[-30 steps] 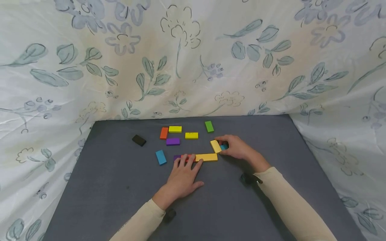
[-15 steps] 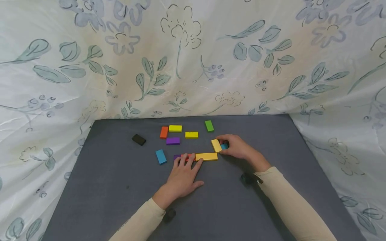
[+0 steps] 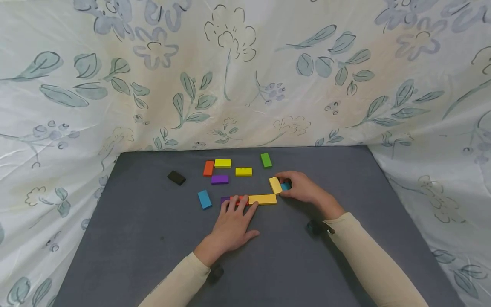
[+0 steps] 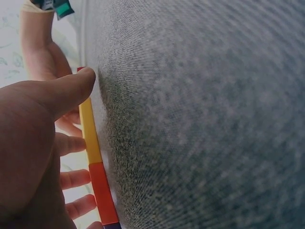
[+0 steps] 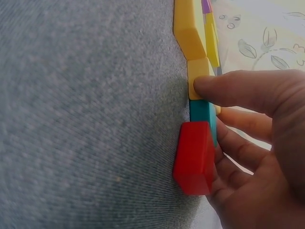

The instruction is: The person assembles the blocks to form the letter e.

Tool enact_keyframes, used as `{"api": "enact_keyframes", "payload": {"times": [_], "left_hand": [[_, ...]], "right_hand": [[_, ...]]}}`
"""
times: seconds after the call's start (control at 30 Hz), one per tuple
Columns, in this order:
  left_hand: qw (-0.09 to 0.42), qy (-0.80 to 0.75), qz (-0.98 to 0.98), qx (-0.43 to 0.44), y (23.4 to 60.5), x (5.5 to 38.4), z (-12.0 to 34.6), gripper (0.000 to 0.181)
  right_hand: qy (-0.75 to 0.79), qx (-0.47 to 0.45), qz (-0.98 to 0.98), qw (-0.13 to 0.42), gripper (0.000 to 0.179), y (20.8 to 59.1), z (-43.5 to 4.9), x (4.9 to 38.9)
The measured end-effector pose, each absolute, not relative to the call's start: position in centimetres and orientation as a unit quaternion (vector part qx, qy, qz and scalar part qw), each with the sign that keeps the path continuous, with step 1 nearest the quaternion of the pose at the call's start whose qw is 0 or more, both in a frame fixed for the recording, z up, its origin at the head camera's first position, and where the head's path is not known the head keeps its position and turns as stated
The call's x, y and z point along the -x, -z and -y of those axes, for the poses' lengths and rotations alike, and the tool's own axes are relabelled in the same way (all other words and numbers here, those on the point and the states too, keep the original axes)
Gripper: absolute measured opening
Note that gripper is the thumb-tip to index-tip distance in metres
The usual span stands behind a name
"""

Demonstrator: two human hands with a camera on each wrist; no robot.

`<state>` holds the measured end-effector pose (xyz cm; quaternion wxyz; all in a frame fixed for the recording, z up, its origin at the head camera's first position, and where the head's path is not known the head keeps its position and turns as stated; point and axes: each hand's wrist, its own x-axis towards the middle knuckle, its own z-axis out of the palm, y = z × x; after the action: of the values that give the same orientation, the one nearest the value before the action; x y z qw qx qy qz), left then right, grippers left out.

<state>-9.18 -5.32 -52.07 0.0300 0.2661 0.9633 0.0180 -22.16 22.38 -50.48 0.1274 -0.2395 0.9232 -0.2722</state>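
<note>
Right grip (image 3: 301,187) pinches yellow-orange block (image 3: 275,186) at fingertips (image 5: 206,86); left grip (image 3: 232,227) spread, touching block row (image 3: 264,199).

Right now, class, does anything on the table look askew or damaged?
Yes: the pale yellow block pinched by the right hand sits at a slant, while the block row under the left hand runs straight. The black block also lies diagonally, apart from the others. I see no damage.

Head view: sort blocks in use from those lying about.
Likely in use:
row's purple block
row's red block
amber section
angled amber block
right blue block

Likely lying about:
black block
left blue block
orange-red block
far yellow block
near yellow block
rear purple block
green block
</note>
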Motion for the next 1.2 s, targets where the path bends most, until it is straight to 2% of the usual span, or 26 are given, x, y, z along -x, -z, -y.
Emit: {"api": "enact_keyframes", "payload": {"times": [0.3,0.7,1.2], "left_hand": [[0.034,-0.022,-0.964,-0.264,52.0,9.2,5.1,0.085],[0.037,-0.019,-0.964,-0.264,51.9,9.2,5.0,0.085],[0.032,-0.019,-0.965,-0.258,52.8,9.2,4.8,0.086]], "right_hand": [[0.277,0.24,-0.92,0.138,0.069,50.7,-23.1,22.3],[0.295,0.222,-0.919,0.137,0.067,50.6,-24.4,21.9],[0.289,0.219,-0.925,0.11,0.058,51.2,-25.4,21.9]]}}
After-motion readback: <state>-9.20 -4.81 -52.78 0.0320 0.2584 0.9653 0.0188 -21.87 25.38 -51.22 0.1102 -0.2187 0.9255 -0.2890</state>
